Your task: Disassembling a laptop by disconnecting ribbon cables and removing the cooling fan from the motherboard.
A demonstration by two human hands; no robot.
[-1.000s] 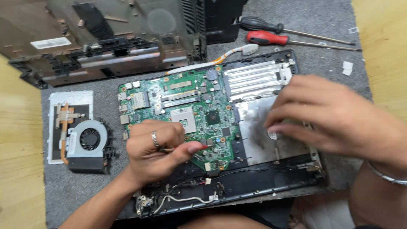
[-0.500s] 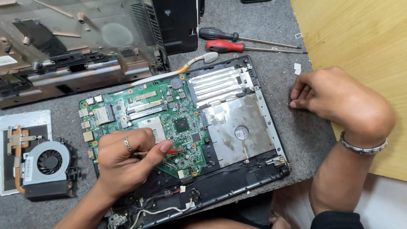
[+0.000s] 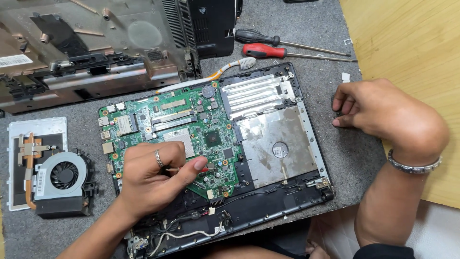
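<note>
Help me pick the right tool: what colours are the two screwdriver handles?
One screwdriver has a black handle, the other screwdriver a red one, seen in the head view.

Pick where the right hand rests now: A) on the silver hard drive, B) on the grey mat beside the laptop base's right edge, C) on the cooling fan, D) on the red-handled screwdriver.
B: the right hand sits curled on the grey mat just right of the laptop base, off the hard drive.
</note>
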